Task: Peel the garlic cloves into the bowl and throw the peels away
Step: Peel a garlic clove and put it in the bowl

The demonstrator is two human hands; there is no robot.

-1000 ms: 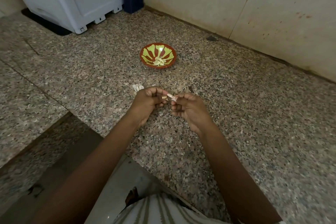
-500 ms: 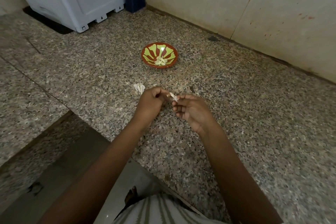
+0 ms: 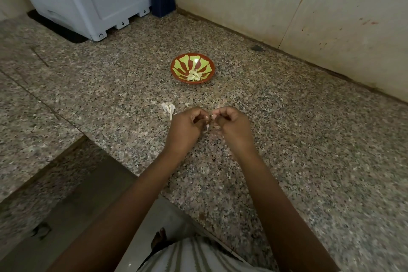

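My left hand (image 3: 187,127) and right hand (image 3: 235,126) meet, fingers curled, pinching a garlic clove (image 3: 208,126). Peeled cloves (image 3: 194,75) lie in the bowl (image 3: 211,68).

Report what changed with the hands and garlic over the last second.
The right hand rolled knuckles-up and both hands curled closer, nearly hiding the garlic clove they still pinch. The left hand barely shifted. The bowl, its peeled cloves and the pale garlic bits on the counter stayed put.
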